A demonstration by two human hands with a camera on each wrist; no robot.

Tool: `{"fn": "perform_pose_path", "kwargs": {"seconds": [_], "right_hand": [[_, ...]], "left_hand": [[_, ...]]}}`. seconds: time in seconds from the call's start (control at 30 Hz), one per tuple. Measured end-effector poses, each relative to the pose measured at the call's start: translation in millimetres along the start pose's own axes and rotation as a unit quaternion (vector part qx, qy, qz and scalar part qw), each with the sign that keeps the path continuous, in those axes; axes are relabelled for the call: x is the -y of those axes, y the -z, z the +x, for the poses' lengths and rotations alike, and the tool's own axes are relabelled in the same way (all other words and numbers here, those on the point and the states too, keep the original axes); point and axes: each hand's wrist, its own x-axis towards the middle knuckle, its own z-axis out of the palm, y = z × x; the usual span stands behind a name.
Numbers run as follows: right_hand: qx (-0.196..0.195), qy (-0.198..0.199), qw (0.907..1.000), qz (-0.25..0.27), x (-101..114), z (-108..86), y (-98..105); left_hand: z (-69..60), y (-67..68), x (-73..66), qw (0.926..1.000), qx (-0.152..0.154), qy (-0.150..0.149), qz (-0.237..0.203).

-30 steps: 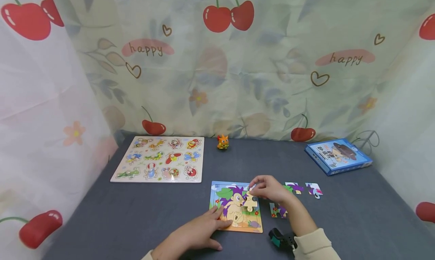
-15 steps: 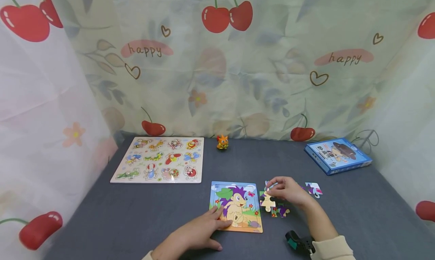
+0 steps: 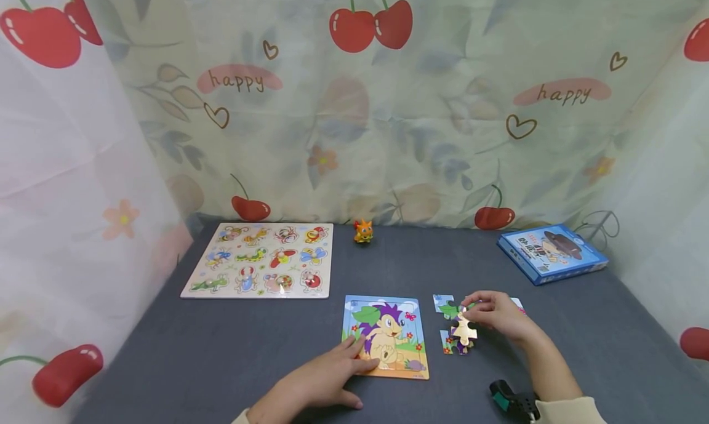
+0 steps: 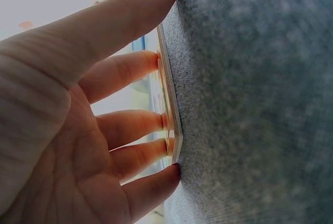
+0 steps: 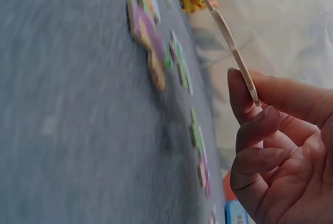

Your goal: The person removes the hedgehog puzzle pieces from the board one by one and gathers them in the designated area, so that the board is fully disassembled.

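A square hedgehog jigsaw board (image 3: 410, 362) lies on the table. My left hand (image 3: 327, 373) rests on its lower left corner. In the left wrist view, the fingertips (image 4: 151, 60) touch the board's edge (image 4: 174, 109) and the thumb reaches out beside it. My right hand (image 3: 501, 316) pinches a puzzle piece (image 3: 466, 333) between thumb and fingers, to the right of the board. Seen edge-on in the right wrist view, that jigsaw piece (image 5: 229, 37) is held above the cloth. Loose pieces (image 3: 442, 302) lie beneath and around it, partly hidden by the hand.
An insect peg puzzle board (image 3: 255, 261) lies at the back left. A small orange toy figure (image 3: 363, 231) stands near the rear curtain. At the back right is a blue box (image 3: 554, 252). A black strap-like device (image 3: 512, 402) sits by the right sleeve.
My right hand has moved rightward with the puzzle piece, from above the board to over the loose pieces. The left hand has stayed on the board.
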Motion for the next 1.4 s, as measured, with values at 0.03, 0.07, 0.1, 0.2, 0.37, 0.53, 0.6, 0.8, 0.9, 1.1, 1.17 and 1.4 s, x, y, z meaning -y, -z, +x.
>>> {"fn": "perform_pose_path", "kwargs": {"seconds": [0.03, 0.07, 0.1, 0.2, 0.37, 0.53, 0.6, 0.8, 0.9, 1.1, 1.17, 1.4], "right_hand": [[-0.003, -0.002, 1.0, -0.003, -2, -1.5, 2], [-0.008, -0.008, 0.9999, -0.006, -4, -2.9, 4], [-0.014, -0.015, 0.9998, -0.01, -6, -4.5, 6], [-0.026, -0.033, 0.999, -0.015, -12, -9.4, 11], [-0.042, -0.049, 0.9977, -0.022, -21, -16.3, 18], [-0.035, -0.069, 0.9967, -0.026, -25, -20.7, 22], [-0.026, -0.079, 0.9962, -0.027, -27, -21.9, 22], [-0.008, -0.087, 0.9956, -0.033, -34, -22.9, 23], [-0.013, -0.085, 0.9954, -0.041, -36, -22.7, 22], [-0.028, -0.064, 0.9959, -0.056, -36, -21.6, 18], [-0.032, -0.054, 0.9961, -0.061, -37, -21.5, 17], [-0.039, -0.039, 0.9959, -0.071, -39, -23.4, 16]], "left_hand": [[0.0, 0.0, 0.0, 1.0, 0.001, 0.0, -0.001], [-0.1, -0.1, -0.1, 1.0, 0.001, 0.0, -0.001], [-0.2, -0.2, -0.2, 1.0, 0.002, 0.0, -0.001], [-0.7, -0.5, -0.7, 1.0, 0.002, -0.001, 0.001], [-1.1, -0.2, -0.6, 0.9999, 0.008, 0.002, -0.008], [-0.3, 0.5, 0.5, 0.9997, 0.013, 0.007, -0.019], [0.1, 0.4, 0.9, 0.9996, 0.014, 0.008, -0.022], [0.4, 0.2, 0.2, 0.9994, 0.017, 0.016, -0.024], [0.5, 0.3, -0.2, 0.9995, 0.017, 0.018, -0.022], [-0.2, -0.2, -0.7, 0.9995, 0.013, 0.017, -0.022], [-0.3, -0.6, -0.5, 0.9996, 0.012, 0.015, -0.021], [-0.2, -0.5, 0.0, 0.9998, 0.01, 0.01, -0.015]]}}
